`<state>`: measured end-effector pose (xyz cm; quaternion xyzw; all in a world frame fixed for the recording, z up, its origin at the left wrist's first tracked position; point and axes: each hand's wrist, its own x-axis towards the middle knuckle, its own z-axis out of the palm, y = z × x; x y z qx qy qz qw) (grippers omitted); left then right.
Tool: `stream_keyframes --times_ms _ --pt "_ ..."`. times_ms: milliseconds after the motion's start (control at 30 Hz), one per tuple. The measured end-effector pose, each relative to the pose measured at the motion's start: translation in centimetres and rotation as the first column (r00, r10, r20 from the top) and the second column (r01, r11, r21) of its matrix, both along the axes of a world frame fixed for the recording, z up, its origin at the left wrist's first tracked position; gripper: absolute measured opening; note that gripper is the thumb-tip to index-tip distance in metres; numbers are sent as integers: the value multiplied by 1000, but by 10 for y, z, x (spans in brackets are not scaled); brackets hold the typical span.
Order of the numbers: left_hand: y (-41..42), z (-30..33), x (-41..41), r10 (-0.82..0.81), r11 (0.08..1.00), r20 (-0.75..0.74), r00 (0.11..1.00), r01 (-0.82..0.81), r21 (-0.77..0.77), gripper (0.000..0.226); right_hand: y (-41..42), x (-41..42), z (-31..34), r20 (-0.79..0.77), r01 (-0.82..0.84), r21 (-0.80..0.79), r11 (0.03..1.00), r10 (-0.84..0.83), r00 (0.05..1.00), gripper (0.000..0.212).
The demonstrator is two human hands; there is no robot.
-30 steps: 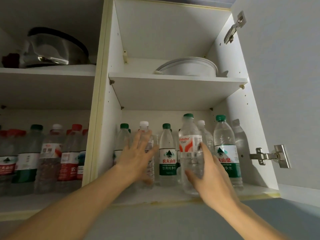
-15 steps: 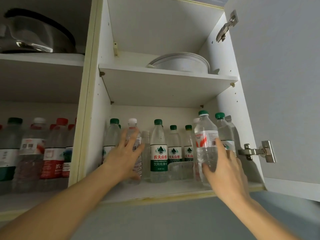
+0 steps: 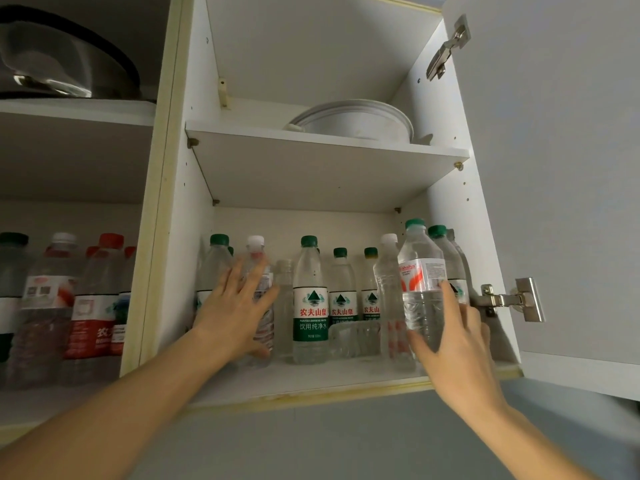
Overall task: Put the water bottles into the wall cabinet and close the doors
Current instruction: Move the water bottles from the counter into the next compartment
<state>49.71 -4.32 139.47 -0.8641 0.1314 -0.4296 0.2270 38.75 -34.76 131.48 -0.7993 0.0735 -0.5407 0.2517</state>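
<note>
Green caps and green-white labels on centre bottles (image 3: 310,299); red-white label, green cap on clear right bottle (image 3: 421,282); white cabinet (image 3: 322,161).

Clear plastic and matt white board, from my remote seat.
I see water bottles (image 3: 420,289) of clear glossy plastic with smooth paper-like labels, matt white cabinet shelves (image 3: 325,157), shiny metal hinges (image 3: 509,300), and a polished metal pot (image 3: 62,64).

bottles (image 3: 310,299) on lower shelf (image 3: 311,375) | bowl (image 3: 356,119) on shelf above
</note>
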Motion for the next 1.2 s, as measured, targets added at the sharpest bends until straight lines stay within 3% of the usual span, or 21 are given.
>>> stream_keyframes --times_ms 100,167,300,400,500,633,733,933,1200 --pt "1 -2 2 -4 1000 7 1000 4 -2 126 9 -1 2 41 150 -83 985 -147 988 93" --pt "1 -2 2 -6 1000 12 1000 6 -1 124 19 -2 7 165 228 -157 961 -202 965 90" --pt "2 -5 0 -13 1000 23 1000 12 11 122 56 4 24 339 158 -367 917 -27 940 76" --pt "4 -6 -4 -14 1000 27 1000 14 18 123 91 16 40 258 -12 -456 890 145 955 72" --pt "4 -6 -5 -14 1000 19 1000 15 -17 123 115 33 54 10 -258 -364 895 280 960 73" --pt "6 -7 -4 -28 996 39 999 31 -81 127 115 54 70 -300 -426 -43 904 395 869 79" --pt "6 -7 -2 -28 996 39 999 31 -79 125 107 67 73 -343 -507 92 857 506 792 69" --pt "7 -4 -1 -5 997 31 1000 7 -75 120 106 90 81 -412 -541 41 840 508 757 78" --pt "9 -4 -6 -8 998 8 1000 9 -68 122 108 111 96 -499 -529 100 843 502 706 65"
